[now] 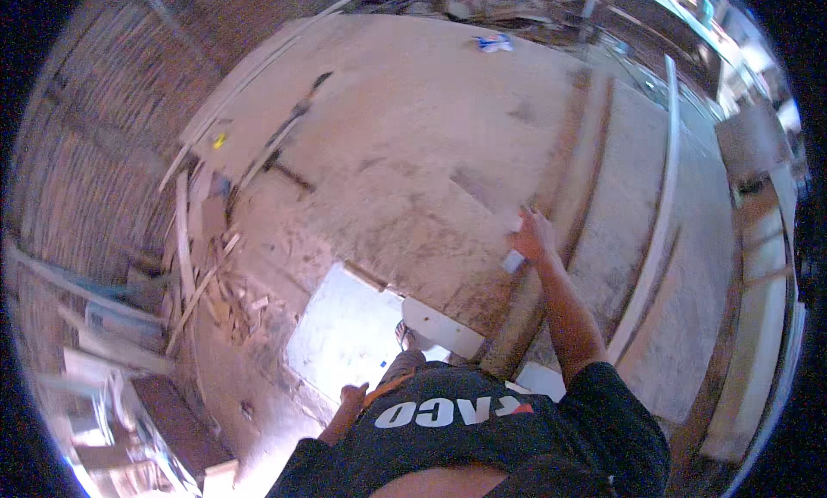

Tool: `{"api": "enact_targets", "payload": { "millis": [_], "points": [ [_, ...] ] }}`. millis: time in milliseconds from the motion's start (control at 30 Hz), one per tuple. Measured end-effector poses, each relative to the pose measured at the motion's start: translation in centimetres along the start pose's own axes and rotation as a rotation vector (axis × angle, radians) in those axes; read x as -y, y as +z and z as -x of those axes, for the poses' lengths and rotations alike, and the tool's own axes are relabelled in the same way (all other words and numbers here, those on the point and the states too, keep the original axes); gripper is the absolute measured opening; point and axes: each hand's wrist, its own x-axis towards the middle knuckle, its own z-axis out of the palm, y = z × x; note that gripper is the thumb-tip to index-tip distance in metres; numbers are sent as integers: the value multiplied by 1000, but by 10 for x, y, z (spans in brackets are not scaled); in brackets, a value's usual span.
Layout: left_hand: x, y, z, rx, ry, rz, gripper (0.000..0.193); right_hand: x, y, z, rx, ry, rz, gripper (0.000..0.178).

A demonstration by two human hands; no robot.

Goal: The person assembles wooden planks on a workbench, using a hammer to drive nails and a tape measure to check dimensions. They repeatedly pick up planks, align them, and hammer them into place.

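My right hand (536, 236) is closed around the pale handle of what looks like a handsaw (482, 194). Its thin, motion-blurred blade points forward and to the left, above the dusty floor. Just beside that hand runs a long wooden beam (588, 145). My left hand (351, 397) hangs low by my waist, near an orange strip (389, 388) at my side; its fingers are too small and blurred to read. In front of my feet lie a bright white panel (332, 339) and a pale board with a rounded end (448, 327).
A long pale strip of wood (668, 171) lies farther right. Scrap wood (226, 304) is heaped at the left, near a long dark-ended tool or bar (297, 112). A blue and white packet (494, 43) and a small yellow object (220, 140) lie on the floor.
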Motion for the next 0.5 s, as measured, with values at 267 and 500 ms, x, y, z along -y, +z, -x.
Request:
{"api": "enact_targets", "payload": {
  "millis": [267, 500],
  "points": [
    [10, -27, -34, 80, -456, 866, 45, -68, -101, 109, -311, 542, -512, 61],
    [-33, -161, -85, -44, -381, 1242, 41, -221, -146, 267, -359, 1083, -16, 68]
  ]
}}
